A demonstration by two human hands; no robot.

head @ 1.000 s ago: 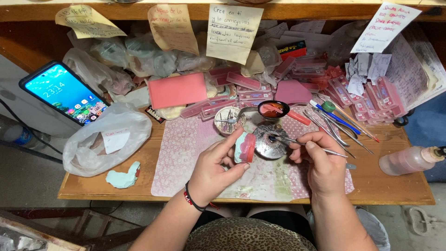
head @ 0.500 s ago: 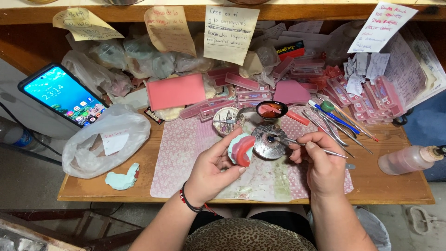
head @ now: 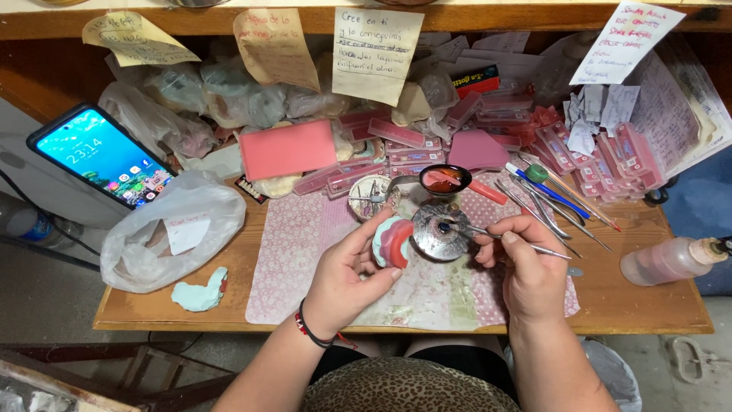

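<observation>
Pink-and-teal wax denture model (head: 392, 241) sits pinched upright between the thumb and fingers (head: 364, 236) of the left hand (head: 343, 275), just above the patterned mat (head: 293, 252) at the middle of the wooden tabletop (head: 648, 305). Its pink side faces right, toward a round metal dish (head: 433, 236) that lies touching or just beside it.

The right hand (head: 530, 267) has its fingers clenched around a thin metal instrument (head: 503, 238), held like a pen, with the tip resting inside the metal dish. Behind that dish stands a small dark bowl (head: 444, 179) holding reddish wax, and to its left a round container (head: 371, 197) with small metal parts.

More slim tools and pens (head: 560, 202) lie fanned out to the right, near a squeeze bottle (head: 667, 261) of pinkish liquid. Pink wax sheets and flat boxes (head: 288, 149) crowd the back. At the left, a smartphone (head: 103, 156) with a lit screen leans beside a white plastic bag (head: 171, 229), and a teal wax piece (head: 200, 293) lies near the front edge. Handwritten paper notes (head: 377, 53) hang from the shelf above.
</observation>
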